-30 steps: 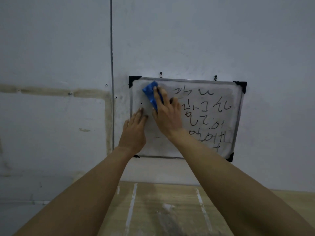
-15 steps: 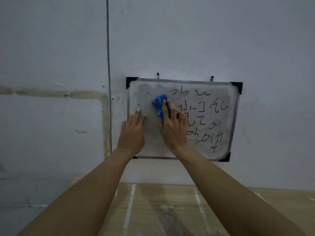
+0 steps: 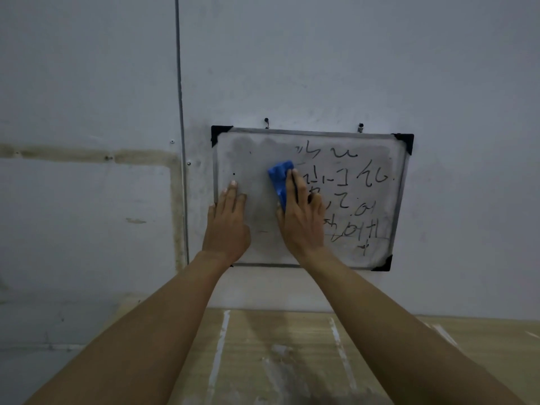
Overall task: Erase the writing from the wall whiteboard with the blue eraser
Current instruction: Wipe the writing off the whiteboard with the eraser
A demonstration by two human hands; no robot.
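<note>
The left hand lies flat, fingers straight, pressing the smeared left side of the silver-framed rectangular whiteboard, likely to steady it on its two wall hooks. The right hand grips the blue block eraser against mid-board, beside the black marker writing filling the right half.
</note>
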